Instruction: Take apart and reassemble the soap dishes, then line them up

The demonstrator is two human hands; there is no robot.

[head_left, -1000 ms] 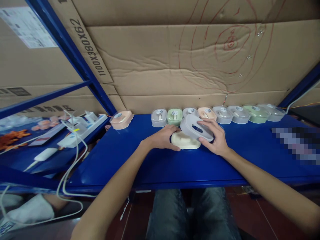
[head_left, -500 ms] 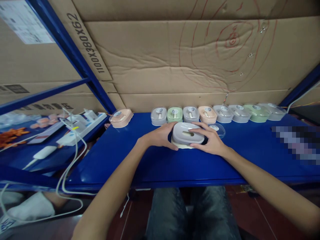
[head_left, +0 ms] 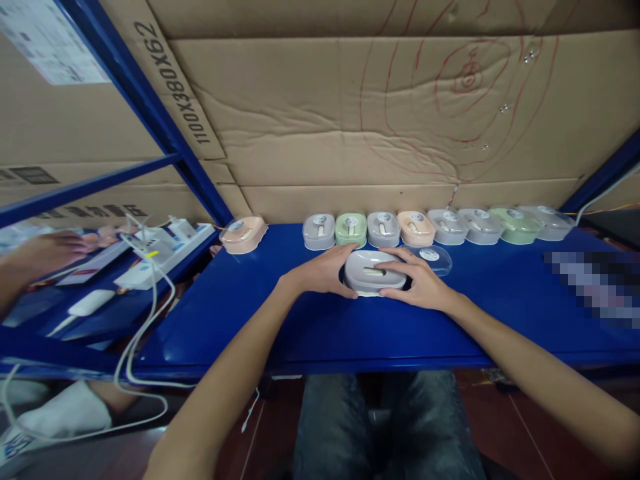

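On the blue table, my left hand (head_left: 330, 270) and my right hand (head_left: 423, 280) hold a grey oval soap box (head_left: 367, 280) between them. The box has a rounded rim and a slot in its top with a pale piece in it. A thin cream edge shows under its front. My left fingers and thumb press the left end; my right fingers lie over the right side, with the thumb at the front. Just behind my right hand lies a clear lid (head_left: 440, 261) with a round sticker.
Several grey, green and peach boxes (head_left: 417, 229) with clear lids stand in a row along the cardboard wall (head_left: 300, 100). A peach box (head_left: 243, 235) sits apart, left. A co-worker's hand (head_left: 47, 253) is near a power strip (head_left: 155, 263) and white cables (head_left: 150, 320).
The grey top has come down and lies more level between my hands, tilted less than before. At the far left, a co-worker's hand has come into view.
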